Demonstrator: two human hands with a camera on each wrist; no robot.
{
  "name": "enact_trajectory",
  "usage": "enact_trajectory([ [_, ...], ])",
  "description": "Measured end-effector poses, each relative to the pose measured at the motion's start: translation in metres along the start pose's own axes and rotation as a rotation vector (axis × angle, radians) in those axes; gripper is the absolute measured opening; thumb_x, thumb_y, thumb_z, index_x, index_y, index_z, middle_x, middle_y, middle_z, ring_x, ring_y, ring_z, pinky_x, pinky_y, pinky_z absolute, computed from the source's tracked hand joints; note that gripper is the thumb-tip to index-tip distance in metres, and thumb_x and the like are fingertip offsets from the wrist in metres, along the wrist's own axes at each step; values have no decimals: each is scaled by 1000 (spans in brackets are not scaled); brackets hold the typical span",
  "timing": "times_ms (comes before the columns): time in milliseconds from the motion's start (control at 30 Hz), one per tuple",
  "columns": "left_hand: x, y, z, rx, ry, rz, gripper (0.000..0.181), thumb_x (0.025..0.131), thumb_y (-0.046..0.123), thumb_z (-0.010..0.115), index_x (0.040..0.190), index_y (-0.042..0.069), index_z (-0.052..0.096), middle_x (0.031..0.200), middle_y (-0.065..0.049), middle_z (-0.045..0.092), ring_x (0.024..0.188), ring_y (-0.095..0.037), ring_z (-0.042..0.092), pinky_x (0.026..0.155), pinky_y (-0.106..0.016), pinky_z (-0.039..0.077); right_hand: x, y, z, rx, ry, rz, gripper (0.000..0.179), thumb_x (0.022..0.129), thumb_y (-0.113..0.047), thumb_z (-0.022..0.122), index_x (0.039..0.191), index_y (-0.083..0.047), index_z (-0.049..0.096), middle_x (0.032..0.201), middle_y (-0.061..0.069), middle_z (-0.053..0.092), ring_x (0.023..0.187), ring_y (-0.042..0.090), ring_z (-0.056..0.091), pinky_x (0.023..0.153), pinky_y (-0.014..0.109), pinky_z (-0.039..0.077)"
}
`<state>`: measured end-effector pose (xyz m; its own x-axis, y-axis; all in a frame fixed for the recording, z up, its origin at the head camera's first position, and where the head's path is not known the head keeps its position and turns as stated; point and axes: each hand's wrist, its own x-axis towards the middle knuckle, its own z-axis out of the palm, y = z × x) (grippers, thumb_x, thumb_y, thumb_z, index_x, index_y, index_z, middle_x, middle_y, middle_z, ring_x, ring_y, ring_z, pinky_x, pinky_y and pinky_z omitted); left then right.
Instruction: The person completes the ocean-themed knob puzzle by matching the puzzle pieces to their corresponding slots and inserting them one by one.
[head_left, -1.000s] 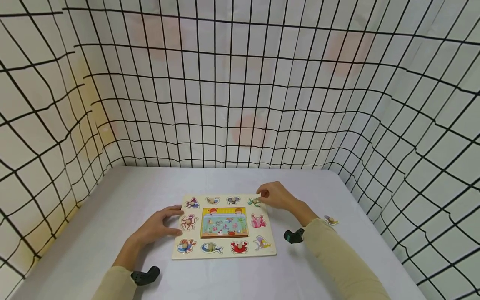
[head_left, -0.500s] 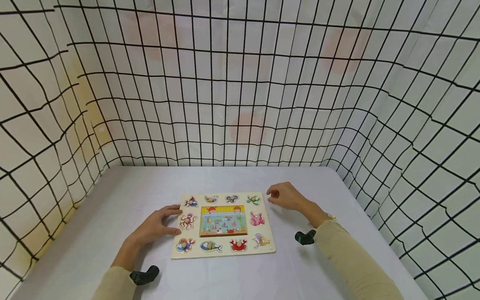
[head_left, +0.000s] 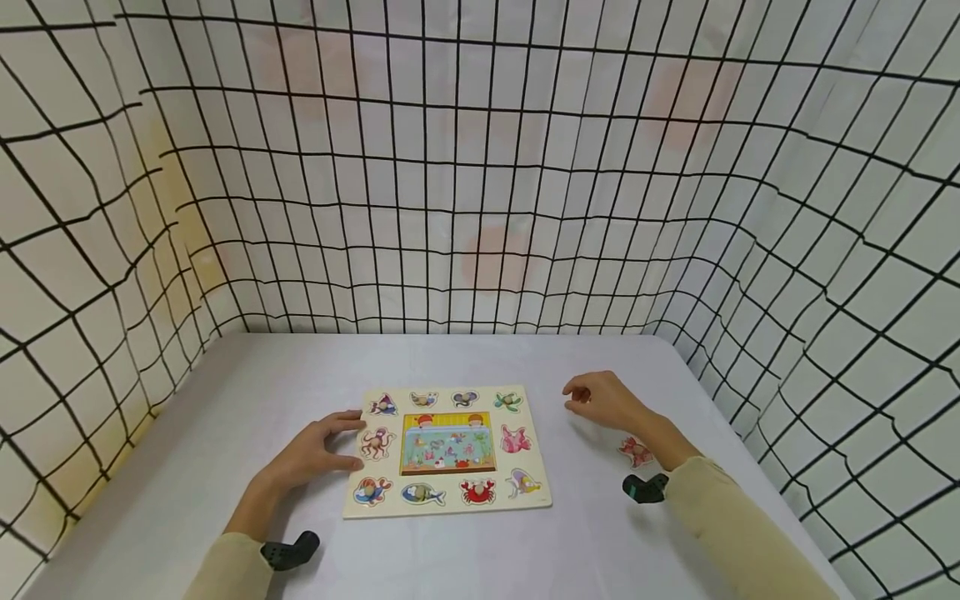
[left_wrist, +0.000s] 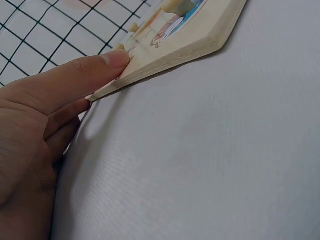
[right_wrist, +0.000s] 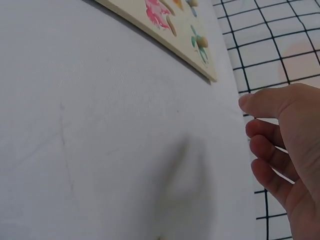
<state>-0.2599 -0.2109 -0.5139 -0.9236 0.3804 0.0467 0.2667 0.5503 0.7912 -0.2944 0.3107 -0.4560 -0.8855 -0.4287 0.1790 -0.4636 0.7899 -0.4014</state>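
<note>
A wooden peg puzzle board (head_left: 448, 403) lies flat on the table, with a fish-tank picture (head_left: 448, 446) at its middle. Sea-animal shapes run around it, among them a red crab (head_left: 477, 492) and a green turtle piece (head_left: 507, 401) with a knob. My left hand (head_left: 309, 454) rests at the board's left edge, its thumb (left_wrist: 117, 59) pressing on the top and the other fingers along the side. Beyond the right edge, my right hand (head_left: 603, 400) hovers over the table with loosely curled fingers and holds nothing. A red sea-animal piece (head_left: 636, 451) lies beneath the right wrist.
The table (head_left: 457, 558) has a white cover. White walls with a black grid (head_left: 450, 208) rise behind it and on both sides. Dark wrist cameras (head_left: 645, 488) sit on both wrists by the beige sleeves.
My right hand has moved right, away from the turtle piece at the board's corner. The red piece has come into sight; a yellow and blue piece is now hidden. The left hand stays put.
</note>
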Motion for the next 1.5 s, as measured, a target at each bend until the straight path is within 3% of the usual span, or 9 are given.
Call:
enact_trajectory([
  [167,0,0,-1,1,-1,1,71,78,29,93,138,4,64,156,-20,45,147,-50,29,115,-71,23,-18,14,-4,14,29,12,16,91,-9,77,104,0,77,83,-7,66,77,12,60,71,32,56],
  [400,0,-3,0,-17,-6,-3,70,78,28,92,138,4,64,157,-20,44,148,-50,28,115,-72,20,-46,34,-5,50,8,61,15,93,-12,76,105,-3,77,85,-9,66,79,10,61,72,29,56],
  [833,0,0,0,-9,3,-10,70,78,28,92,138,5,65,157,-19,45,148,-49,28,115,-71,22,-83,50,-16,91,-6,19,10,93,-5,73,103,-5,77,87,-9,66,79,8,60,70,28,56],
  [1067,0,0,0,0,1,-7,69,79,29,92,138,5,65,157,-19,45,148,-49,28,115,-70,22,-98,57,-19,115,-82,55,18,92,3,67,100,-10,77,94,-7,70,81,7,59,68,26,54],
  [1233,1,0,0,-10,-6,-4,69,79,28,92,138,4,65,157,-19,44,148,-49,28,115,-70,22,-104,59,-20,160,-145,47,17,93,1,71,100,-12,78,100,-3,71,83,9,59,68,26,53],
  [1500,0,1,0,-20,-6,-6,70,79,27,92,138,3,64,158,-20,43,148,-50,27,115,-70,21,-105,58,-21,164,-168,41,17,92,2,74,100,-14,77,103,0,70,88,13,62,72,27,56],
])
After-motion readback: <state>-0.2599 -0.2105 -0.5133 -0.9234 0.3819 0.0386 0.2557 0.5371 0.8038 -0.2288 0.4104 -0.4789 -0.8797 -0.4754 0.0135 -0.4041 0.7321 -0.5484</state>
